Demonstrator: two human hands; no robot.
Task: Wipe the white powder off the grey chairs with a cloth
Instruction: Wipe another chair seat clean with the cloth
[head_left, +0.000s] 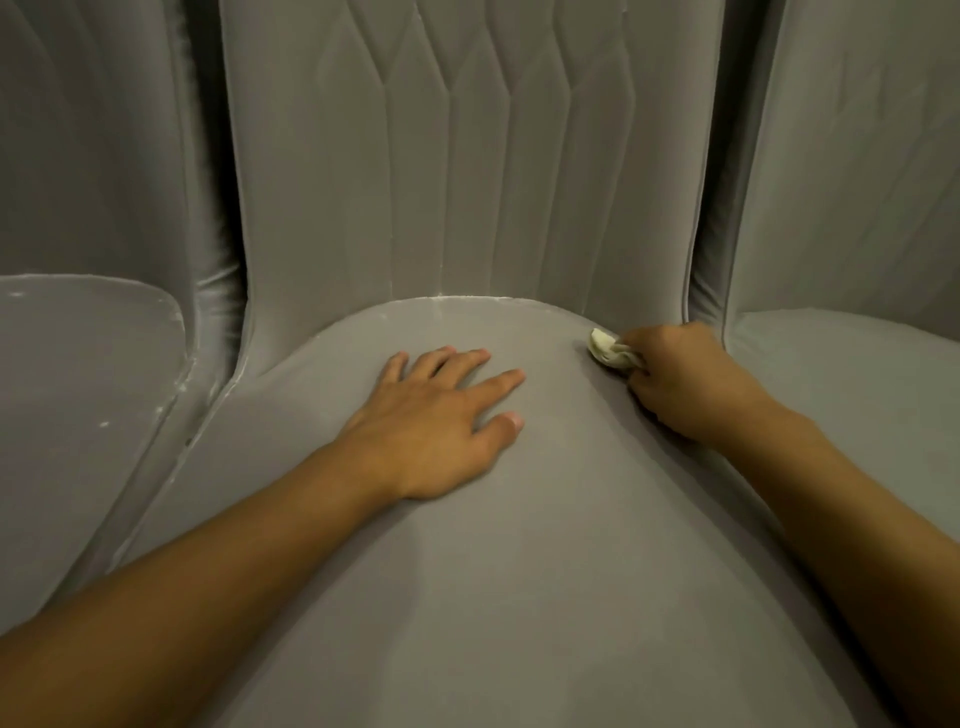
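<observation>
We are in the wiping step: the curled fingers of our right hand (680, 384) grip the crumpled cloth (610, 351) on the grey chair seat (519, 571), while our left hand (436, 421) lies flat with fingers spread. A line of white powder (467, 301) lies just beyond the left fingertips, so we think the cloth should sweep there next.

**Grey upholstered chairs in a row, somewhere indoors**

Three matching chairs stand pressed side by side and fill the whole view: the middle chair (519, 545) near and wide, with the left chair (78, 374) and the right chair (857, 395) just beside it. All are covered in the same soft, velvety grey fabric with piped edges. The middle backrest (363, 171) has stitched, leaf-like panels, the look of dining or lounge furniture. The light is warm and dim. White powder (467, 300) clings along the seams. I cannot tell whether this is a home, a shop or a hall, because the chairs hide everything else.
</observation>
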